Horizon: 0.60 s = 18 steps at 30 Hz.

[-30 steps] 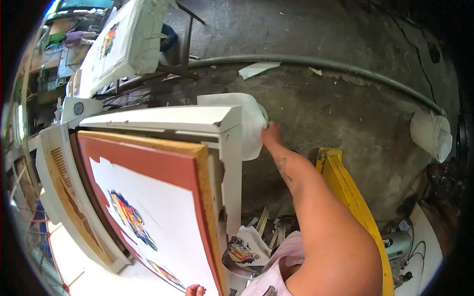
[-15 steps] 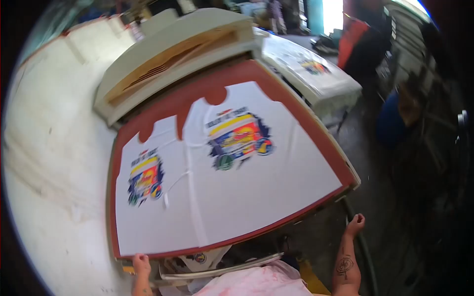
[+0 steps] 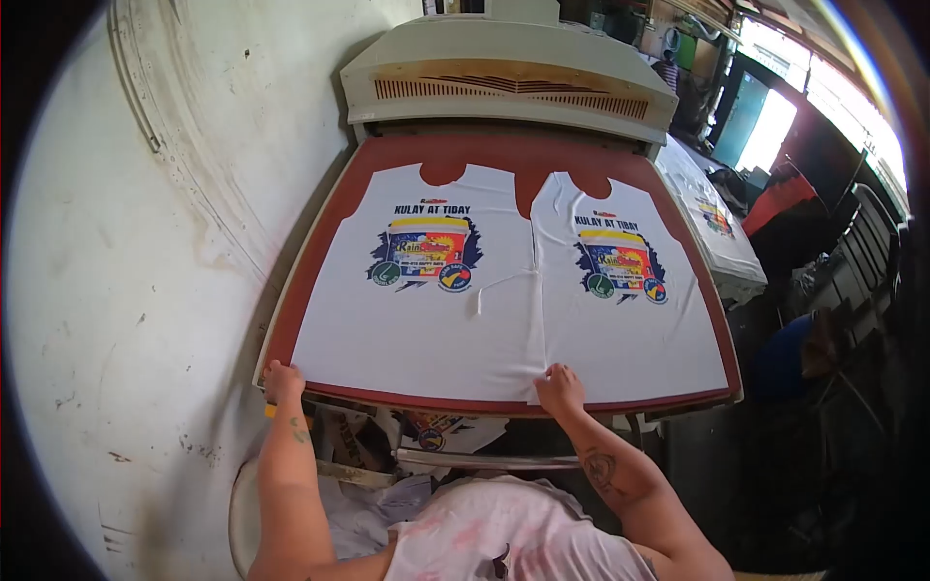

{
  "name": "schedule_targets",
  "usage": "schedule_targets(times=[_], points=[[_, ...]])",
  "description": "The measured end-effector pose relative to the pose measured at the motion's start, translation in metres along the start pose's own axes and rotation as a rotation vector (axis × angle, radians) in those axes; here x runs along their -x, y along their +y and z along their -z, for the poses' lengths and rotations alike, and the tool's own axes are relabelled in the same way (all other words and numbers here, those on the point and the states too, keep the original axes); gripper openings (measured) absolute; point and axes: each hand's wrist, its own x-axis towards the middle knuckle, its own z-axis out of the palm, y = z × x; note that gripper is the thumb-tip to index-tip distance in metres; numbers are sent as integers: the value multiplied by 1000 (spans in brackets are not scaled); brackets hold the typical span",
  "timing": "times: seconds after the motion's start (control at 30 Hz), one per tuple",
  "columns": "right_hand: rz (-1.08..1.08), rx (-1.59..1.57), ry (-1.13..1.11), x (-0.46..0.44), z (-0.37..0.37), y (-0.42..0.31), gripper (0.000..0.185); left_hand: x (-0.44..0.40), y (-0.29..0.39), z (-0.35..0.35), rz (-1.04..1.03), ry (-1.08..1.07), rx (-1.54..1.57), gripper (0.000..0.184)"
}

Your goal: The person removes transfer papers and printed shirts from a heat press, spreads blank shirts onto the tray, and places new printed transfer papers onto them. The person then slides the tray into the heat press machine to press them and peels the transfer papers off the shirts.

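Note:
Two white printed shirt panels lie side by side on a red-brown press bed: the left panel [image 3: 373,334] and the right panel [image 3: 635,344]. Each bears a colourful paint-pail print under dark lettering. My left hand [image 3: 284,382] is closed at the bottom left corner of the left panel, its fingertips at the fabric edge. Near the bottom hem, where the panels meet, my right hand [image 3: 560,390] pinches the cloth; exactly which edge is between the fingers is partly hidden. A narrow white strip [image 3: 479,302] lies on the left panel, and creases run along the seam between the panels.
Behind the bed [image 3: 446,145] rises a vented beige machine hood [image 3: 513,82]. A stained white wall [image 3: 184,290] runs close on the left. Another printed white piece [image 3: 715,215] lies on a side table at right. More printed cloth [image 3: 455,432] sits below the front edge.
My view has swung left and levelled. The right hand has come from beyond the bed's right side onto the hem between the panels. My left hand remains at the left corner.

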Motion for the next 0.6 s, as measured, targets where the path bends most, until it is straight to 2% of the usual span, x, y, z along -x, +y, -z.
schedule_targets(times=[0.07,0.17,0.27,0.3,0.37,0.43,0.47,0.53,0.6], points=[[-65,-16,-58,0,-14,1,31,0,5,15,27,-155,-59,33],[-90,-122,-66,4,-6,-15,23,0,8,24,-2,-225,-50,27],[-150,-568,-33,-2,2,-15,22,-67,-37,-42,-296,-70,61,21],[-275,-730,-92,-7,16,-24,23,-79,-42,-38,-332,16,231,19],[-237,-1086,-67,-5,49,-40,20,-90,-47,-23,-415,183,563,17],[-137,-1368,-82,-3,89,-49,16,-82,-35,35,-508,245,801,16],[-46,-1465,-112,-5,114,-50,14,-102,-39,43,-437,152,1046,13],[145,-1594,-109,-4,164,-40,10,-62,-24,129,-412,-68,1435,15],[327,-1656,-73,4,209,-18,7,-6,-5,202,-565,-103,1712,26]])
